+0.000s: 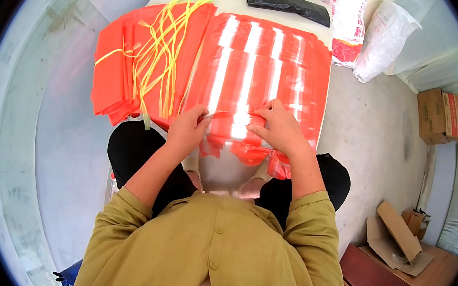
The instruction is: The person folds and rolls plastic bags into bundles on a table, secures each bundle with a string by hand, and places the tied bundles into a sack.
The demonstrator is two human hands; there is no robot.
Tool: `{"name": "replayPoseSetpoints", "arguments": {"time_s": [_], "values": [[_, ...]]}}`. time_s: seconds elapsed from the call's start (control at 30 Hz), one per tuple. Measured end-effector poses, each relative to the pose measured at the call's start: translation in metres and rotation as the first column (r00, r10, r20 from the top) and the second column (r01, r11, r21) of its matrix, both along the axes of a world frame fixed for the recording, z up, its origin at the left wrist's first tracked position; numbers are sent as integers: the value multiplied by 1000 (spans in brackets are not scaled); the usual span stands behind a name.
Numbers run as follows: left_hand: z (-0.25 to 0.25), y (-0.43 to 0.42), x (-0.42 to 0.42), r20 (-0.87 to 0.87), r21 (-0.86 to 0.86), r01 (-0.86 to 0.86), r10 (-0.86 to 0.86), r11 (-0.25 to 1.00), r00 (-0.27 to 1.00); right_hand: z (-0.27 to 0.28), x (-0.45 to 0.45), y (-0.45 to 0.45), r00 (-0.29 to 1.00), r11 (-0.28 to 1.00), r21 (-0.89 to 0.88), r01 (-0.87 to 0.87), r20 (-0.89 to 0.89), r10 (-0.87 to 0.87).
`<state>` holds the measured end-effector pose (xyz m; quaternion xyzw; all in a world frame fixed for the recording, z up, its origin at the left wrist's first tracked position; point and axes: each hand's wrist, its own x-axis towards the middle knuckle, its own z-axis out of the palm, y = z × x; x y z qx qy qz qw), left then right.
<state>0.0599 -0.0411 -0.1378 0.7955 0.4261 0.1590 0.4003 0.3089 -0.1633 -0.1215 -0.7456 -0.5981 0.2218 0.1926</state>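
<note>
- Red plastic film (259, 75), glossy and layered, lies spread on the pale table (228, 1) before me, its near edge crumpled and drooping toward my knees.
- At that edge, my left hand (187, 127) pinches the film between thumb and fingertips.
- Apart from it, my right hand (280, 127) touches the film with thumb and forefinger; I can't tell whether they're closed on it.
- Just left sits a folded red bundle (110, 72), with yellow ties (161, 50) strewn beside and over it.
- Beyond the film lies a black roll (289, 7).
- Past the table's right side stand a printed sack (350, 17) and a white sack (388, 37).
</note>
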Motion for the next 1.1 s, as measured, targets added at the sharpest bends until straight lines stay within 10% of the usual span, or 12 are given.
{"name": "replayPoseSetpoints", "arguments": {"time_s": [0.37, 0.67, 0.77, 1.1], "values": [[-4, -5, -3, 41, 25, -1, 0, 1000, 999, 6, 6, -3, 966, 997, -71, 34, -252, -51], [-9, -3, -1, 44, 79, -19, 16, 997, 999, 14, 5, 2, 994, 982, -158, 104, 27, -101], [-1, -2, 5, 14, 51, -43, 42, 998, 999, -4, 2, -12, 985, 950, 300, 83, 119, -123], [-9, 5, 3, 56, 210, 38, -50, 977, 997, -12, 10, -74, 972, 941, 302, -151, 220, 85]]}}
